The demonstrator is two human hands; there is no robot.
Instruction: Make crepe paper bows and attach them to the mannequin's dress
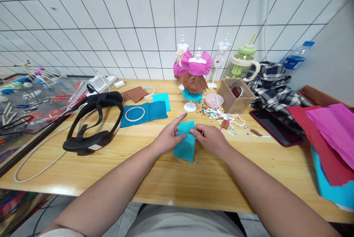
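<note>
Between my hands is a small piece of turquoise crepe paper (186, 149), with a crease or fold across its upper part. My left hand (168, 136) grips its left edge between thumb and curled fingers, the index finger stretched out past the paper. My right hand (208, 136) pinches the right edge near the crease. Just beyond them stands a small white dress form wearing a paper dress (195, 71), with pink top and bows, a brown ruffle and a turquoise ruffle below. Any small thing in my right fingertips cannot be made out.
Left lie a black headset strap (96, 126), teal paper (157, 111) and a roll of white tape (135, 114). Right are a pink dish (214, 100), paper scraps (224, 117), a cardboard box (235, 98), a phone (273, 126) and coloured paper sheets (326, 145). A green-lidded cup (243, 62) stands behind.
</note>
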